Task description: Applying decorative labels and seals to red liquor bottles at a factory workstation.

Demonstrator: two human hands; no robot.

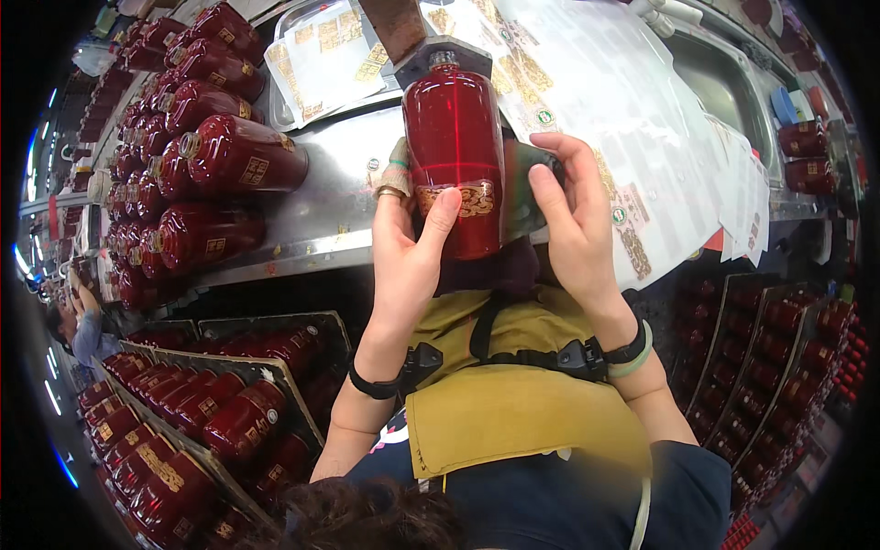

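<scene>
A clear glass bottle (449, 119), deep red, points its neck away from me at the table's front edge. A gold patterned decal (477, 197) lies across its lower part. My left hand (408, 234) is closed on its lower left side, thumb pressed on the decal. Its far finger carries a beige wrap (396, 170) with a green band. My right hand (577, 206) is at the bottle's right side, thumb and forefinger curved around a dark green, blurred thing (521, 188); what it is I cannot make out. The bottle's mouth sits against a grey metal holder (423, 57).
Several red bottles (243, 156) lie stacked at the left of the metal table (321, 202). Decal sheets (642, 137) cover its right part; more sheets (335, 60) lie on a tray behind. Crates (266, 371) of bottles stand lower left, racks (752, 357) lower right. Another person (82, 316) is far left.
</scene>
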